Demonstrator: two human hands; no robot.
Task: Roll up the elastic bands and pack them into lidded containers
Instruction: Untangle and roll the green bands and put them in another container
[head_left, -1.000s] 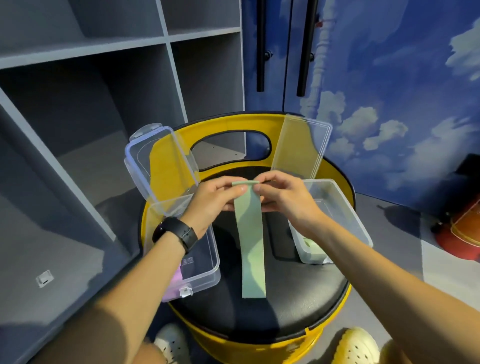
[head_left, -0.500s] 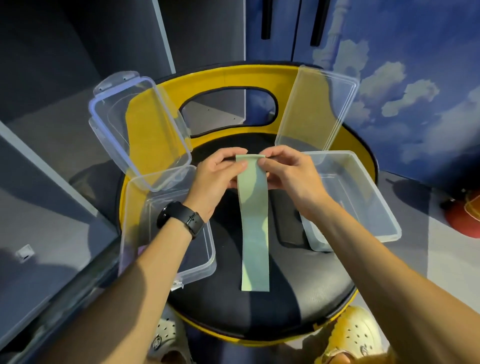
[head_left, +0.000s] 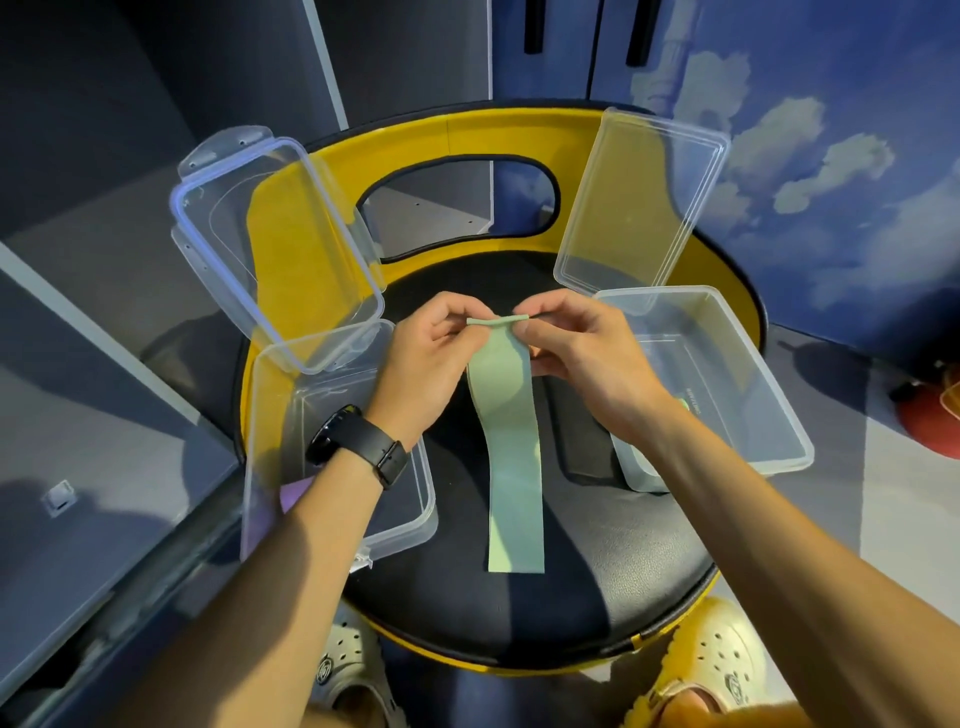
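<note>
Since the earlier frame the far end of the green elastic band (head_left: 511, 447) had been folded over into a first small turn, and the view had tipped further down. The left hand (head_left: 426, 364) and right hand (head_left: 576, 353) each pinched that folded end, close together, while the rest of the band lay flat along the black stool seat (head_left: 597, 571). An open clear container (head_left: 332, 467) sat left, another (head_left: 727, 374) right, lids raised.
</note>
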